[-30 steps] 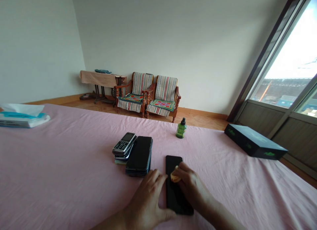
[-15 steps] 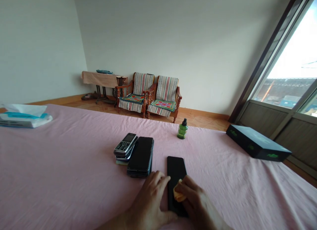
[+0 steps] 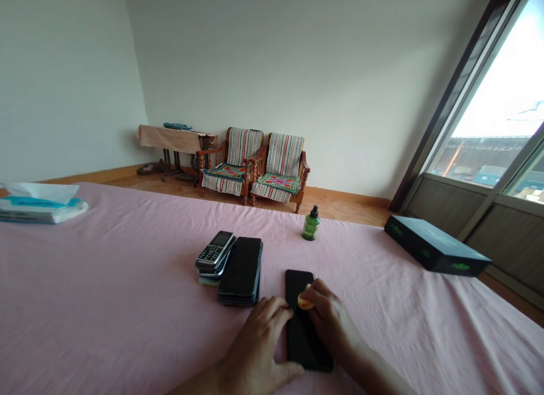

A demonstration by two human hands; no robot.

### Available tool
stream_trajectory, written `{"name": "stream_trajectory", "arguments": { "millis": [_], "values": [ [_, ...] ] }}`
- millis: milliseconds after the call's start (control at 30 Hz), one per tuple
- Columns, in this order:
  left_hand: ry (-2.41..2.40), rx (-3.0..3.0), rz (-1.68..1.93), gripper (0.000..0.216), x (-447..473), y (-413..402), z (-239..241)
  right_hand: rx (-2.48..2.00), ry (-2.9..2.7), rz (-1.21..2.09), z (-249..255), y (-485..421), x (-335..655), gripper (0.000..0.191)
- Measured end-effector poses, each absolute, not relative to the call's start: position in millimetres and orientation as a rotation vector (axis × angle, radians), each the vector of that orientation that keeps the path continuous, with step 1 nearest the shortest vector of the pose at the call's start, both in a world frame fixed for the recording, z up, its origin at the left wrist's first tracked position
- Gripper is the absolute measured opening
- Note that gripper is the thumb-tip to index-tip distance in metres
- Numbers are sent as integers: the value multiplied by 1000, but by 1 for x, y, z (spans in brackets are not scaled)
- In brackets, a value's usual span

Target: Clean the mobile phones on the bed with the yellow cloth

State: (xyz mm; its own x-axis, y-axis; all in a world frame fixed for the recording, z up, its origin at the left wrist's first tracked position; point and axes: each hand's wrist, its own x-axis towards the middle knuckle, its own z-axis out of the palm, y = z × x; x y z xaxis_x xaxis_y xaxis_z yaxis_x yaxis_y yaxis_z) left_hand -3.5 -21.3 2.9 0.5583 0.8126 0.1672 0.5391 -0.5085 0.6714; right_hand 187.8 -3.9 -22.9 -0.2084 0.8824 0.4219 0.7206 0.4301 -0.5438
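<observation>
A black smartphone [image 3: 304,344] lies flat on the pink cloth in front of me. My left hand [image 3: 263,338] steadies it, fingertips against its left edge and thumb by its near end. Pinched in my right hand [image 3: 334,318] is a small yellow-orange cloth [image 3: 304,302], pressed on the upper part of the phone; most of the cloth is hidden by the fingers. To the left is a stack of smartphones [image 3: 240,267], a black screen on top. Beside that stack, keypad phones [image 3: 215,250] are piled on one another.
A green spray bottle [image 3: 311,224] stands near the far edge of the pink-covered surface [image 3: 127,304]. At right lies a black box [image 3: 437,245] with green marks; at far left, a tissue pack [image 3: 42,208]. Beyond are two wooden armchairs [image 3: 276,162] and a cloth-covered table [image 3: 170,137].
My right hand has slid the cloth up the phone, away from me, uncovering the phone's lower part. My left hand stays at the phone's left edge.
</observation>
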Motion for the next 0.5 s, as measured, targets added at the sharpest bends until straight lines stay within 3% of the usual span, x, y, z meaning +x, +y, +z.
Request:
{"name": "stream_trajectory", "arguments": {
  "millis": [200,500],
  "values": [
    [1082,2226,620,64,-3,-23,9,-1345,-2054,395,-23,-40,191,29],
    [1085,2266,637,64,-3,-21,7,-1408,-1994,167,-21,41,180,27]
  ]
}}
